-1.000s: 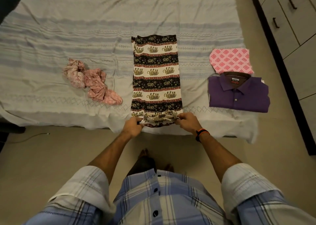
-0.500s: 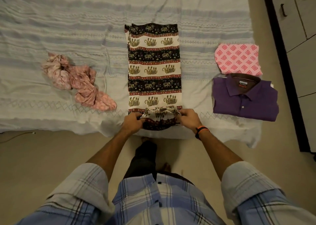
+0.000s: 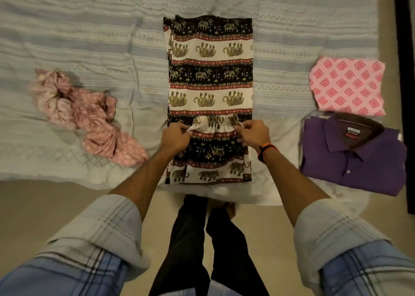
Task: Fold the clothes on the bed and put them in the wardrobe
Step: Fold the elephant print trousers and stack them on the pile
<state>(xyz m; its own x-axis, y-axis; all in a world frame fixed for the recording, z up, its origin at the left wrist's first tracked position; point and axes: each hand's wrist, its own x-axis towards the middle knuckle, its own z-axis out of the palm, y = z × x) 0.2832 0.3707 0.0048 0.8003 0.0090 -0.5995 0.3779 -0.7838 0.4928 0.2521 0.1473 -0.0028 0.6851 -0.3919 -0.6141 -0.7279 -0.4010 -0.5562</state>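
Note:
Elephant-print trousers (image 3: 211, 75) in black, cream and red bands lie lengthwise on the bed (image 3: 89, 37). Their near end is folded over on top of the rest. My left hand (image 3: 176, 136) grips the left corner of the gathered cream waistband, and my right hand (image 3: 253, 134) grips its right corner. A crumpled pink garment (image 3: 89, 116) lies to the left. On the right sit a folded pink diamond-print cloth (image 3: 347, 85) and, nearer, a folded purple shirt (image 3: 354, 154).
The pale striped bedsheet hangs over the near bed edge (image 3: 224, 194) above the beige floor (image 3: 45, 201). My legs stand against that edge. A dark strip (image 3: 404, 71) runs along the right side past the bed.
Both hands have carried the waistband away from the bed edge and up over the trousers, making a fold. The view has shifted closer over the bed.

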